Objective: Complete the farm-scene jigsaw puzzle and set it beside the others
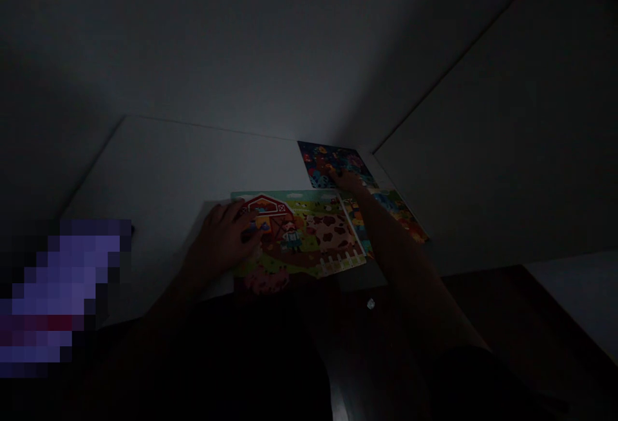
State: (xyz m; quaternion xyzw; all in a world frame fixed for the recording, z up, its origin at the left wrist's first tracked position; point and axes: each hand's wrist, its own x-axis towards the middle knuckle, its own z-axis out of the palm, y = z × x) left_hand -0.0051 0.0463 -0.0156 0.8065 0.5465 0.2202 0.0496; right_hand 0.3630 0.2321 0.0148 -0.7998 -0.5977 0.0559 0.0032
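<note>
A farm picture board [309, 221] with a red barn, a farmer, a spotted cow and a white fence lies on the white table. On its left part rests my left hand [229, 234], fingers spread and thumb apart, touching the printed surface. My right hand [346, 179] reaches past the board to a dark blue picture [333, 150] with an undersea look. Its fingers stretch out over that picture's lower part, and I see nothing held in them in the dim light. Another colourful picture [400, 212] lies partly under my right forearm, beside the farm board.
The white table [159, 170] meets a pale wall [232, 54] at the back and another wall on the right. A blurred purple block [72, 279] covers the left edge. Below the table, a small shiny bit [371, 304] shows against dark brown.
</note>
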